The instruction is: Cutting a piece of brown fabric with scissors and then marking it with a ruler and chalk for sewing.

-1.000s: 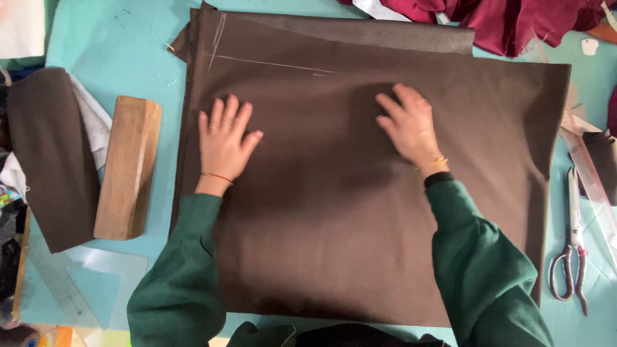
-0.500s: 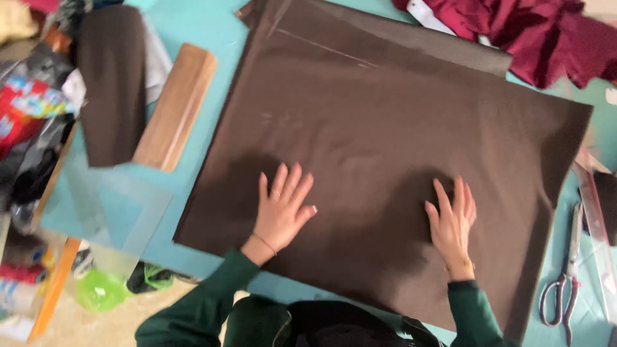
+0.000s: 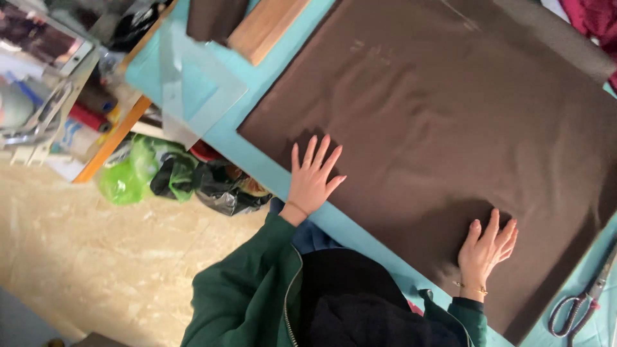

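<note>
A large sheet of dark brown fabric [image 3: 437, 128] lies flat on a turquoise table [image 3: 270, 164]. My left hand [image 3: 312, 177] rests palm down with fingers spread on the fabric's near edge. My right hand [image 3: 486, 247] presses flat on the fabric close to its near right corner, fingers apart. Both wrists wear thin bracelets and both sleeves are dark green. Neither hand holds anything.
Scissors [image 3: 581, 302] lie at the table's right edge. A wooden block [image 3: 267, 26] and a clear plastic ruler [image 3: 193, 90] sit at the upper left of the table. Green and black bags [image 3: 173, 177] lie on the floor under the table. Dark red cloth [image 3: 594, 19] is at the top right.
Both hands have slid down the fabric toward its near edge. The view has tilted and swung left, now showing the floor and the things under the table.
</note>
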